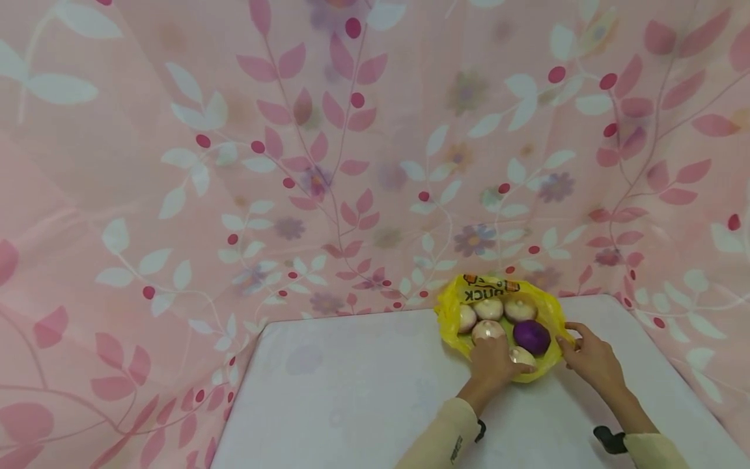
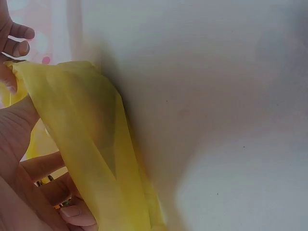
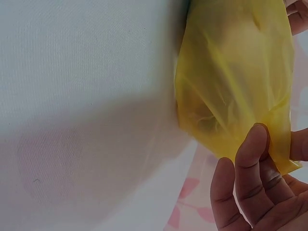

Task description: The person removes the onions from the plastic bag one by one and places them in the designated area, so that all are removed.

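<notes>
A yellow plastic bag [image 1: 451, 326] with its mouth spread wide holds several round, pale onions [image 1: 489, 309] and one round purple vegetable [image 1: 532, 337]. My left hand [image 1: 491, 363] reaches over the near rim into the bag, its fingers against the front-left onion [image 1: 488, 330]. Its thumb is spread to the right, by the nearest onion [image 1: 521, 357]. In the left wrist view, the yellow film [image 2: 91, 144] covers part of that hand. At the bag's right side, my right hand [image 1: 594, 358] pinches the rim. The right wrist view shows its fingers [image 3: 252, 168] at the gathered yellow edge.
The bag stands on a white-covered table [image 1: 340, 391], near its back edge. A pink floral cloth [image 1: 375, 163] hangs behind and along both sides. Dark straps [image 1: 609, 440] are on both wrists, beside pale sleeves [image 1: 442, 430].
</notes>
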Tool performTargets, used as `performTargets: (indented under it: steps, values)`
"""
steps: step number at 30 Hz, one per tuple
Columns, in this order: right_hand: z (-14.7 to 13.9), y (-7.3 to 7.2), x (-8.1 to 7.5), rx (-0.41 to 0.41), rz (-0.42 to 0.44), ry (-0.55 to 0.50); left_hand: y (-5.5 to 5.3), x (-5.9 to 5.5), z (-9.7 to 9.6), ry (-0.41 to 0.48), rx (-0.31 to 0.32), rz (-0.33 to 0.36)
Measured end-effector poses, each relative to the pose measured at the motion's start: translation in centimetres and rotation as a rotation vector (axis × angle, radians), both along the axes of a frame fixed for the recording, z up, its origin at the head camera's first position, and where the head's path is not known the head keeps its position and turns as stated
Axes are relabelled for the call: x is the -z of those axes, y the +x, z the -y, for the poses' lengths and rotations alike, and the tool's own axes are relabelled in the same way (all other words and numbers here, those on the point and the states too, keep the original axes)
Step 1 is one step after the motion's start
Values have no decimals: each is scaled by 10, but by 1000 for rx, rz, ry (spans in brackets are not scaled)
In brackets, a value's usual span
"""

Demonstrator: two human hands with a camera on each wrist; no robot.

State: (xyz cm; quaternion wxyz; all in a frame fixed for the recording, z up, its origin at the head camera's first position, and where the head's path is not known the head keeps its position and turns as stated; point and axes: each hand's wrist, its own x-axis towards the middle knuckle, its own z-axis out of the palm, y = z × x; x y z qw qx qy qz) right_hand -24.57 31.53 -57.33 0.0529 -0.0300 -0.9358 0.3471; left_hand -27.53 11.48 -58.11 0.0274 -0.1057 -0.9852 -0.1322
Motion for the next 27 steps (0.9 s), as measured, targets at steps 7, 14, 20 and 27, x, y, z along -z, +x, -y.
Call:
performTargets:
  steps: [7, 14, 20, 27]
  values:
    - [3, 1, 1, 0, -14, 0, 4, 3, -4, -67, 16, 40]
    - [4, 1, 1, -5, -8, 4, 6, 3, -2, -88, 32, 55]
    - [4, 1, 1, -12, -15, 6, 4, 7, -1, -61, 74, 71]
    - [5, 2, 1, -11, -14, 1, 2, 9, -1, -21, 82, 75]
